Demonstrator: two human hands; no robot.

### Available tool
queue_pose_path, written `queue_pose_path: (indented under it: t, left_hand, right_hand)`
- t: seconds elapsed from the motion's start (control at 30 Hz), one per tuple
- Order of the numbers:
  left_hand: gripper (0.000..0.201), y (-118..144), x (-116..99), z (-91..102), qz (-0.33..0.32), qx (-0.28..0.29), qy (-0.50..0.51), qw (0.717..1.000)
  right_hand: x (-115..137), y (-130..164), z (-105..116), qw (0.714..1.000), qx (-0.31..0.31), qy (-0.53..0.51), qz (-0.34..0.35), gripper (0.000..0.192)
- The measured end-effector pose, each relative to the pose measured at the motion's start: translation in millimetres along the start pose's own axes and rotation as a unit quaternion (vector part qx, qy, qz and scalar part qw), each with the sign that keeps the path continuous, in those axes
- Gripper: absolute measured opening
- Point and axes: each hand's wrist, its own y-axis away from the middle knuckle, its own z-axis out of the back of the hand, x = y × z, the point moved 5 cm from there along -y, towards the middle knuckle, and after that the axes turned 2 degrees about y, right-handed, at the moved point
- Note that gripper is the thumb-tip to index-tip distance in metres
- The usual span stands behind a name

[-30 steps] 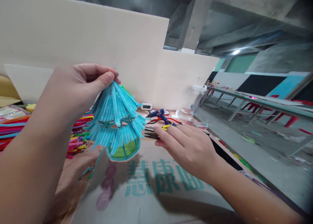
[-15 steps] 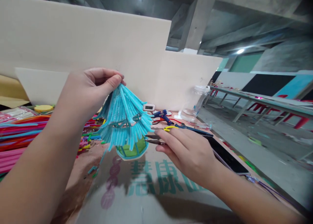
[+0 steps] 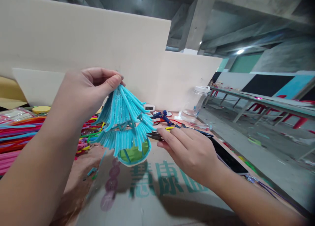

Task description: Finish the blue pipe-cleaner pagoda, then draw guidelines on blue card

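While the left hand [image 3: 86,94] pinches the blue straw pagoda [image 3: 124,121] by its tip so it hangs free, right hand [image 3: 189,150] fingers close on scissors [image 3: 154,135] beside its fringe.

I cannot identify the tool [image 3: 154,136] under my right hand [image 3: 190,152] fingers; my left hand [image 3: 83,94] fingertips hide the blue straw model [image 3: 124,121] apex.

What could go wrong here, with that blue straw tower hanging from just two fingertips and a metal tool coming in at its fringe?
1. The left hand pinches only the tip of the straw pagoda, which hangs above the cardboard; a slip could drop it.
2. The right hand holds scissors at the lower fringe, so they might snag or cut a wrong straw.
3. A glue gun and a phone lie near the right arm; a sweep could knock them.
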Motion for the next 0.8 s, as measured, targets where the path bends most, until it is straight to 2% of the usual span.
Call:
queue_pose_path:
  t: [0.5,0.67,0.8]
  left_hand:
    - [0.021,1.0,-1.2,0.4,-0.002,-0.001,-0.005,1.0]
    - [0.023,0.8,-0.8,-0.1,-0.001,-0.003,-0.004,1.0]
    - [0.025,-0.2,0.4,-0.1,-0.005,-0.004,-0.008,1.0]
  right_hand:
    - [-0.6,-1.2,0.7,1.0,-0.002,-0.013,-0.011,0.028]
    - [-3.3,-2.3,6.1,0.999,-0.035,-0.031,-0.022,0.028]
    - [-2.2,-1.4,3.1,1.0,-0.009,-0.018,-0.016,0.029]
